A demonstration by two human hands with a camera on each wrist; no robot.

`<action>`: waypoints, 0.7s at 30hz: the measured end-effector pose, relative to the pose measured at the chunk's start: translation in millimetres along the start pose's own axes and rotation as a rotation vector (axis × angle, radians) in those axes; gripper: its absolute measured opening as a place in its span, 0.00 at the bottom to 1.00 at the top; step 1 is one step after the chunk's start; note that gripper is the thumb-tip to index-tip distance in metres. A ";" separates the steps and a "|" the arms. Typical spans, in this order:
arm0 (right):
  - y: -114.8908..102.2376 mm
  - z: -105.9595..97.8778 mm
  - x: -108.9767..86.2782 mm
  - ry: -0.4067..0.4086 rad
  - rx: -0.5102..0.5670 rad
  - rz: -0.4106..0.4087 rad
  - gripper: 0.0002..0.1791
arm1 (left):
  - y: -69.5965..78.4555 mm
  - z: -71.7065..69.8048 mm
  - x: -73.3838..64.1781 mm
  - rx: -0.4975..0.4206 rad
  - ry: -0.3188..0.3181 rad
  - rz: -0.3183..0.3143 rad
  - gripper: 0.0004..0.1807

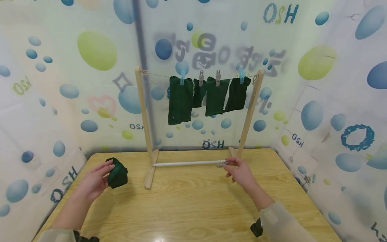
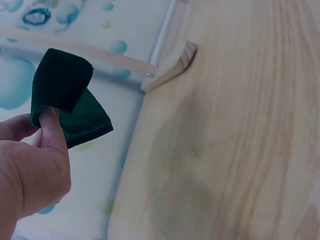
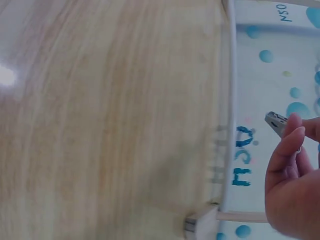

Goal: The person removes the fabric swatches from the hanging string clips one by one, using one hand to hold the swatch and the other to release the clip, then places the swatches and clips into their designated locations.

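Note:
My left hand (image 1: 95, 179) pinches a folded dark green cloth (image 1: 118, 173) above the left side of the table. In the left wrist view the cloth (image 2: 62, 82) hangs bent over between thumb and fingers. A grey clothespin (image 3: 275, 120) sticks out from between the thumb and fingertips of my right hand (image 1: 240, 170), near the right end of the white bar. Behind, several dark green cloth pieces (image 1: 180, 101) hang from a string, held by blue clothespins (image 1: 182, 78) and grey clothespins (image 1: 218, 78).
A wooden frame with a left post (image 1: 145, 117) and a right post (image 1: 250, 114) stands at the back of the wooden table (image 1: 181, 208). A white bar (image 1: 187, 163) joins the posts low down. Patterned curtains (image 1: 99, 84) surround the table.

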State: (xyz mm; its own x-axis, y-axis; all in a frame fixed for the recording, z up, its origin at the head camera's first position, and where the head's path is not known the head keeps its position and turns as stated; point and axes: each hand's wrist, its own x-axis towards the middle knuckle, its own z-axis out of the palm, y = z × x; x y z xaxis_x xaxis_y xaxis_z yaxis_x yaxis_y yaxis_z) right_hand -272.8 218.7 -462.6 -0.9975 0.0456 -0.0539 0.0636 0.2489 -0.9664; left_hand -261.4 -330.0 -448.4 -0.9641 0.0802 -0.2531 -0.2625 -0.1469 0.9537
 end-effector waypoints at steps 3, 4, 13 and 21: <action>13.7 6.3 3.9 0.007 -0.028 0.026 0.22 | -4.4 -7.1 3.6 -0.013 0.011 -0.022 0.11; 17.6 8.4 4.9 0.010 -0.038 0.031 0.22 | -5.5 -8.5 4.9 -0.015 0.011 -0.027 0.12; 33.7 24.5 15.3 0.045 -0.085 0.051 0.23 | -11.5 -14.3 18.1 -0.020 0.001 -0.068 0.14; 40.6 34.8 26.6 0.060 -0.099 0.075 0.23 | -24.8 -32.5 31.3 0.008 -0.056 -0.117 0.20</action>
State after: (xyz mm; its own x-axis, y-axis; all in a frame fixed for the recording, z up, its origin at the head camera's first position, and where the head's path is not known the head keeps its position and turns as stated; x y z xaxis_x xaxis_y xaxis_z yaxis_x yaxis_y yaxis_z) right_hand -297.8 196.4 -512.1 -0.9864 0.1250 -0.1066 0.1433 0.3372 -0.9305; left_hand -286.3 -355.9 -485.3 -0.9232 0.1511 -0.3535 -0.3726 -0.1255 0.9195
